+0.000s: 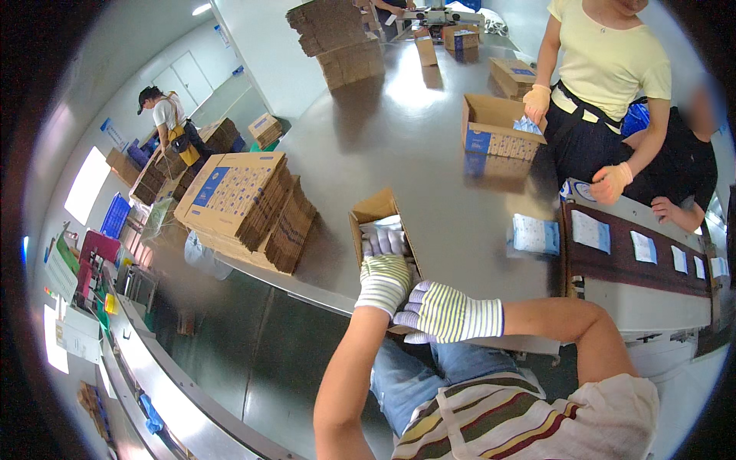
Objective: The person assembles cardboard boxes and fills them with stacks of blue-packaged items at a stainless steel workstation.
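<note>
In front of me a narrow cardboard box [372, 205] stands with its top uncovered at the near edge of the steel table. Pale, soft packets [389, 223] lie inside it. My left hand [383, 268], in a striped grey-palmed glove, reaches into this box, its fingers stretched out over the packets. Gloved alike, my right hand [451, 312] is at the box's near end, fingers curled against the cardboard. The glove hides much of that end. Farther right on the table lies a white and blue packet [535, 234].
Flattened cartons [247, 203] are stacked on the left. A conveyor belt [622, 264] at right carries several packets. Beyond it, a gloved co-worker [606, 69] has one hand in another open carton [498, 126]. More cartons [345, 57] are piled at the table's far side.
</note>
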`<state>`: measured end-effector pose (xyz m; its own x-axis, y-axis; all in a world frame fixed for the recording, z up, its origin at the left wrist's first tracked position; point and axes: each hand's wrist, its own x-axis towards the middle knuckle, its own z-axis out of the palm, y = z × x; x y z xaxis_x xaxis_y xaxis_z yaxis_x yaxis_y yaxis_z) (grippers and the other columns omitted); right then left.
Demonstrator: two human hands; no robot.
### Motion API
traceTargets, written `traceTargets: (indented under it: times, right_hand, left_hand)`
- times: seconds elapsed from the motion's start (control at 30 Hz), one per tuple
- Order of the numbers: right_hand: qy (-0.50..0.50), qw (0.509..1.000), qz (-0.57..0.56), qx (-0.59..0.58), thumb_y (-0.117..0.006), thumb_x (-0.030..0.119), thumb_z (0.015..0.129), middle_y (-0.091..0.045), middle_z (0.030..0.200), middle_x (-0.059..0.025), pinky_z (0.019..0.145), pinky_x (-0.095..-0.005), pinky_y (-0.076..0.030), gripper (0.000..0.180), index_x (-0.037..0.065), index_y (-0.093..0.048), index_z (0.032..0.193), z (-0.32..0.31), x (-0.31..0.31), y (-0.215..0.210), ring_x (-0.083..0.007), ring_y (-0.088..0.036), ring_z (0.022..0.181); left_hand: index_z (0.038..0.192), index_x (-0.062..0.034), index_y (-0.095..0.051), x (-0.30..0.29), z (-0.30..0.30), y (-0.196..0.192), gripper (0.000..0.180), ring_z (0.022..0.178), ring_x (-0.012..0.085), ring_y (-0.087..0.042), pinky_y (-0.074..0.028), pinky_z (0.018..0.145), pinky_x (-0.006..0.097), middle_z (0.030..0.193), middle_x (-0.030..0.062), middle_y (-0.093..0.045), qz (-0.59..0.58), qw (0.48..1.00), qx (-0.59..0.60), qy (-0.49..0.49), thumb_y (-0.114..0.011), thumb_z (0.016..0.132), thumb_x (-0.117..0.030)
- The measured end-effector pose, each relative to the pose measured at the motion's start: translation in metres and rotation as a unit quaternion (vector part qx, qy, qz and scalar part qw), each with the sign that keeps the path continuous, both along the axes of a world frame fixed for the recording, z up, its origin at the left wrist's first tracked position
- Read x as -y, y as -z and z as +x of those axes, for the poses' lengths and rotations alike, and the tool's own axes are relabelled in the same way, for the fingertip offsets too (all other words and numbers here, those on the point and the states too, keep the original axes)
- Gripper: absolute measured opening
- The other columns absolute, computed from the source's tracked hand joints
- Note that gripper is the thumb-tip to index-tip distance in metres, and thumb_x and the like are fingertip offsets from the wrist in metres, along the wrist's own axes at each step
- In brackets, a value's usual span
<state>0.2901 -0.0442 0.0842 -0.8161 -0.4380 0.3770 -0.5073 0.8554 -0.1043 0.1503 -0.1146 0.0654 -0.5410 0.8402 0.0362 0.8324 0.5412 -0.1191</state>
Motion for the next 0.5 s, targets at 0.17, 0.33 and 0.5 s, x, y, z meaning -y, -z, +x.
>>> traceTargets:
  times: [0.17, 0.33, 0.5]
  right_hand:
    - [0.037, 0.999, 0.028, -0.012, -0.056, 0.038, 0.082, -0.065, 0.081, -0.0079, 0.076, -0.0389, -0.047, 0.031, 0.012, -0.064, 0.095, 0.006, -0.005, 0.007, -0.0243, -0.062, 0.079]
    - [0.053, 0.996, 0.037, -0.067, -0.052, 0.035, 0.086, -0.063, 0.069, -0.0075, 0.064, -0.0384, -0.048, 0.026, 0.011, -0.063, 0.087, 0.003, 0.001, 0.010, -0.0241, -0.061, 0.065]
    - [0.072, 0.993, 0.056, -0.076, -0.049, 0.025, 0.088, -0.060, 0.065, -0.0076, 0.056, -0.0379, -0.046, 0.019, 0.010, -0.060, 0.092, 0.028, 0.024, 0.007, -0.0227, -0.059, 0.058]
  left_hand:
    - [0.142, 0.0031, -0.021, -0.018, 0.004, -0.007, 0.073, 0.138, 0.0419, -0.014, -0.009, 0.112, 0.050, 0.148, 0.0257, -0.016, -0.076, 0.987, 0.140, -0.004, -0.046, 0.088, -0.039]
    - [0.137, 0.0024, -0.029, -0.013, 0.012, -0.024, 0.062, 0.132, 0.0382, -0.032, -0.026, 0.108, 0.046, 0.143, 0.0258, -0.029, -0.090, 0.993, 0.075, 0.025, -0.046, 0.088, -0.032]
    - [0.117, -0.0011, -0.054, 0.003, 0.010, -0.065, 0.034, 0.116, 0.0358, -0.050, -0.037, 0.101, 0.044, 0.118, 0.0200, -0.058, 0.202, 0.955, 0.139, 0.169, -0.049, 0.086, -0.014]
